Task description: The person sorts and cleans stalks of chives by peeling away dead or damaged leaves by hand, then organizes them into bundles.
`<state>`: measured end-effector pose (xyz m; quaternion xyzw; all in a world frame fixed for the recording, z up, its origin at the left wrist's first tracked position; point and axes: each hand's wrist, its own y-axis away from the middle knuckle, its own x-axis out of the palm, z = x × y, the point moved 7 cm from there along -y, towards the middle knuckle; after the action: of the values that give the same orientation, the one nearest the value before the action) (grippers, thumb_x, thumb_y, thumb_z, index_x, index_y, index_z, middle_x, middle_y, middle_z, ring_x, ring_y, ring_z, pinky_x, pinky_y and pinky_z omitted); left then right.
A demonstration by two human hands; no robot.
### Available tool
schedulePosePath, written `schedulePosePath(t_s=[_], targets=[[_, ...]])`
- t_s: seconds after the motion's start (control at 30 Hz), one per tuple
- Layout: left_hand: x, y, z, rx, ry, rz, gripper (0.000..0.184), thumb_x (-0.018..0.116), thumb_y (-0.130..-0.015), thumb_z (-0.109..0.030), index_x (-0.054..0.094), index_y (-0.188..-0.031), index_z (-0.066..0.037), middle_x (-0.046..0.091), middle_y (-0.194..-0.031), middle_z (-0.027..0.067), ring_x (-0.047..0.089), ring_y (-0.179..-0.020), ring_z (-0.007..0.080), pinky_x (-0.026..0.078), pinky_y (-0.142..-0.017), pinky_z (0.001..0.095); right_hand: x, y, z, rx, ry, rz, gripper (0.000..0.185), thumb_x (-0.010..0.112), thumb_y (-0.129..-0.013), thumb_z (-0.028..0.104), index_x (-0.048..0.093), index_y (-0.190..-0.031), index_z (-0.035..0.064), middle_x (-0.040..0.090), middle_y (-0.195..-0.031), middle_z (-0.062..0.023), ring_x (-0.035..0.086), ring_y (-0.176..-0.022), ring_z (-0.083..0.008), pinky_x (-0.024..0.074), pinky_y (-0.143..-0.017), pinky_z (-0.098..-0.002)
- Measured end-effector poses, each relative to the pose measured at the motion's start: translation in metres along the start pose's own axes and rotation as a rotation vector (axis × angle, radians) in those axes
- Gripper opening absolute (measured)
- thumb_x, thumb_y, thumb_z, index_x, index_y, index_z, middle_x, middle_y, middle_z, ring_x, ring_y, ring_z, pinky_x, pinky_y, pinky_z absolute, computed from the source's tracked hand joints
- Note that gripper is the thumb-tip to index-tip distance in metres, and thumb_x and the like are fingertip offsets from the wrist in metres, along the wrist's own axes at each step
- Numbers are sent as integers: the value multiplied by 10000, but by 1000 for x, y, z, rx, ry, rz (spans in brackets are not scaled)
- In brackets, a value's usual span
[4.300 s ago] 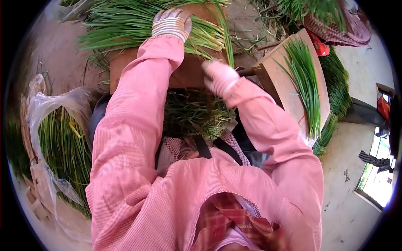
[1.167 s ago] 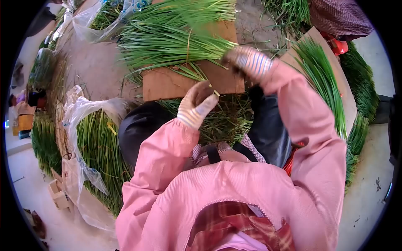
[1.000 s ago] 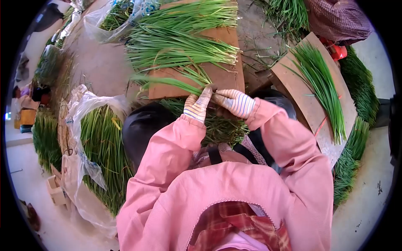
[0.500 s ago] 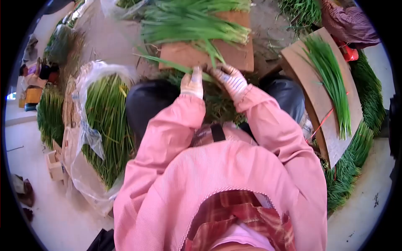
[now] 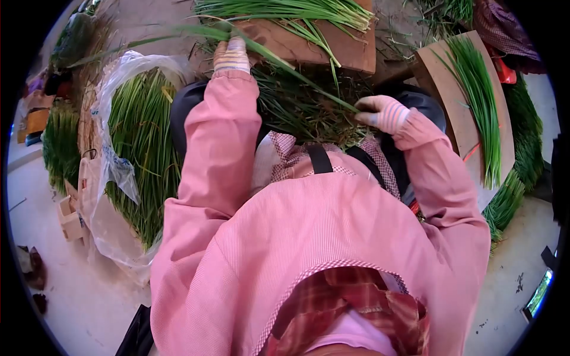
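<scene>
My left hand [image 5: 231, 54], in a striped glove with soiled fingertips, is closed round a few long chives near the front left of the brown board [image 5: 297, 44]. A thin strand of chives [image 5: 297, 72] runs from it down to the right. My right hand [image 5: 383, 113], gloved alike, pinches the tip of that strand above my right knee. On the board lies a heap of chives [image 5: 297, 10], its pale ends to the right, a few stalks hanging over the front edge. Loose green and brown trimmings [image 5: 309, 113] lie between my knees.
To my left stands a clear plastic bag [image 5: 110, 160] full of chives [image 5: 145, 130]. A slanted board [image 5: 454, 101] at my right carries a long chive bundle [image 5: 475, 95]. More bundles [image 5: 522, 124] lie beyond it. A person's checked sleeve [image 5: 504, 29] shows at the upper right.
My hands have moved apart from close together: the left up and left with the chives, the right out to the right and lower. A strand now stretches between them. The view has shifted slightly.
</scene>
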<state>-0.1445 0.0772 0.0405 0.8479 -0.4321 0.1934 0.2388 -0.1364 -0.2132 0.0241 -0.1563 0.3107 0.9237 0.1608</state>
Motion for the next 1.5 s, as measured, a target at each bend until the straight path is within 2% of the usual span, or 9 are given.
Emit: schedulePosePath(t_s=[0.13, 0.33, 0.53, 0.7, 0.77, 0.9, 1.0, 1.23, 1.5], targets=[[-6, -22, 51, -225, 171, 175, 257, 530, -794, -177, 469, -1003, -41, 527, -1010, 150, 514, -923, 310, 465, -740, 456, -55, 10, 43, -190, 121, -472, 360, 529, -782, 249, 486, -1055, 18, 550, -901, -148, 526, -830, -237, 413, -746, -295], [66, 47, 45, -170, 139, 471, 296, 536, -801, -231, 493, -1018, -34, 546, -973, 128, 533, -913, 217, 458, -782, 348, 11, -44, 85, 0, -622, -93, 206, 512, -800, 148, 530, -947, 3, 565, -746, -6, 506, -660, -120, 407, -613, -242], [31, 36, 80, -275, 283, 137, 228, 553, -772, -72, 513, -995, -44, 569, -911, 120, 571, -786, 243, 491, -705, 357, -25, -48, 112, -477, 305, -505, 274, 598, -741, 198, 543, -934, 10, 562, -819, -157, 548, -782, -238, 434, -680, -303], [20, 7, 54, -17, 94, 148, 234, 514, -772, -63, 488, -1003, -43, 553, -933, 139, 537, -859, 286, 470, -716, 404, -70, -78, 45, 30, 502, -694, 366, 595, -731, 291, 502, -967, 27, 544, -886, -188, 525, -824, -327, 421, -731, -359], [54, 9, 63, -360, 928, 783, 219, 502, -795, -127, 494, -1004, -64, 554, -924, 117, 537, -827, 280, 462, -712, 406, -74, -91, 42, 25, 563, -662, 348, 592, -729, 283, 503, -943, 24, 543, -887, -188, 520, -830, -331, 419, -732, -361], [30, 21, 71, -373, 420, -16, 213, 487, -801, -173, 502, -1000, -98, 560, -861, 95, 536, -786, 267, 462, -702, 414, -100, -106, 32, 131, 468, -480, 280, 580, -712, 218, 532, -903, 19, 569, -762, -158, 545, -744, -273, 428, -673, -338], [37, 2, 95, -382, 909, 440, 232, 504, -788, -159, 498, -1012, -95, 573, -825, 103, 548, -783, 258, 469, -685, 418, -125, -70, 60, 169, -59, -455, 271, 541, -737, 207, 560, -927, 15, 564, -755, -39, 526, -668, -132, 426, -589, -274], [36, 50, 66, -398, 155, 93, 265, 575, -758, -293, 496, -918, -97, 566, -679, 71, 486, -456, 120, 386, -360, 238, -92, -34, -43, 151, -357, -446, 287, 544, -748, 259, 568, -940, 46, 533, -706, -19, 457, -614, -96, 353, -550, -199], [35, 55, 113, -348, -320, 126, 382, 702, -617, -379, 585, -838, -90, 552, -634, 19, 420, -414, 117, 338, -389, 269, 0, -31, 45, 4, -500, -457, 286, 548, -795, 187, 515, -1018, 11, 558, -860, -20, 497, -749, -74, 414, -632, -206]])
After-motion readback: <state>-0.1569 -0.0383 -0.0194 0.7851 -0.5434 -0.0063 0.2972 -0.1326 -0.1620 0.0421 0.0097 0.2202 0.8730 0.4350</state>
